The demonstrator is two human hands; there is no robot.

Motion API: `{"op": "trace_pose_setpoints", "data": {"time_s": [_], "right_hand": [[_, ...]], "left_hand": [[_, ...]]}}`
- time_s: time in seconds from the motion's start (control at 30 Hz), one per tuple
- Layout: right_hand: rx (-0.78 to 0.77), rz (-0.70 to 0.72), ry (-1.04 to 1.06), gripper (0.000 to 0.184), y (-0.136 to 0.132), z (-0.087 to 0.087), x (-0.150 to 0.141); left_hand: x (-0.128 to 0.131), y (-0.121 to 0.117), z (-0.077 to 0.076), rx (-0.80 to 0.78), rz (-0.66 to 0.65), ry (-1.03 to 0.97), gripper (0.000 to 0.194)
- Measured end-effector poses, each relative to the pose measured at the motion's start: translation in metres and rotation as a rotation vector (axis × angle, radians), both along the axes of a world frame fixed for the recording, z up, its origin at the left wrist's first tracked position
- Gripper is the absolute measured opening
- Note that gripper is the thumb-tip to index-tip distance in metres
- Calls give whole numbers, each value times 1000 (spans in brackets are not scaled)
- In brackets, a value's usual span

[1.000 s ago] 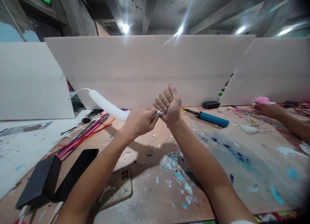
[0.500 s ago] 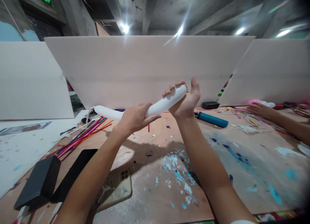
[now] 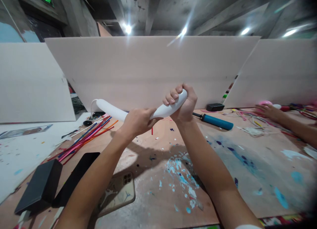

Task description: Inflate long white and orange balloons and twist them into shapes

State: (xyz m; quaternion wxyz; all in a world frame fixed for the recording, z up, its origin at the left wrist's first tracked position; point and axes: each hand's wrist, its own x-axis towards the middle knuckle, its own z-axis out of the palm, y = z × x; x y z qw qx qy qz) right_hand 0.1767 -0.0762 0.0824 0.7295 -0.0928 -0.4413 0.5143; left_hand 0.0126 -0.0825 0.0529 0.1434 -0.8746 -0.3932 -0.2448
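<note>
A long white balloon [image 3: 111, 110] is held in the air above the paint-stained table [image 3: 223, 163], running from upper left to the centre. My left hand [image 3: 138, 121] is wrapped round its middle. My right hand [image 3: 182, 103] is closed round its right end, which sticks out between the fingers. The balloon's thin uninflated tail curls down at its far left end.
A blue hand pump [image 3: 214, 120] lies right of my hands. A bundle of coloured uninflated balloons [image 3: 84, 140] lies at the left, with a black box [image 3: 39, 186], a dark phone [image 3: 74, 178] and a patterned phone [image 3: 119, 192] nearer. Another person's hand [image 3: 269, 112] works at right. White boards [image 3: 148, 67] stand behind.
A second ago both fists pinched one end of the balloon. The right hand then opened under it with more balloon passed through the left hand, and has now closed round the right end.
</note>
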Motion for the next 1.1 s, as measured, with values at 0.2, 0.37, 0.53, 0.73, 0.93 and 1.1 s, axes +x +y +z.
{"op": "trace_pose_setpoints", "data": {"time_s": [0.2, 0.37, 0.53, 0.73, 0.93, 1.1], "right_hand": [[-25, 30, 45, 34, 0, 2, 6], [-26, -77, 95, 33, 6, 5, 19], [-57, -148, 152, 30, 16, 5, 25], [-2, -168, -129, 35, 20, -4, 14], [104, -239, -750, 33, 22, -17, 6], [181, -101, -722, 31, 13, -12, 15]], "left_hand": [[-4, 4, 2, -53, -71, -13, 50], [-10, 11, 4, -70, -21, -27, 58], [-12, 15, 3, -76, -18, -2, 58], [-14, 13, 4, -1, 92, -52, 45], [-12, 6, 6, 34, 62, -107, 34], [-15, -5, 16, -381, -249, -286, 36]]}}
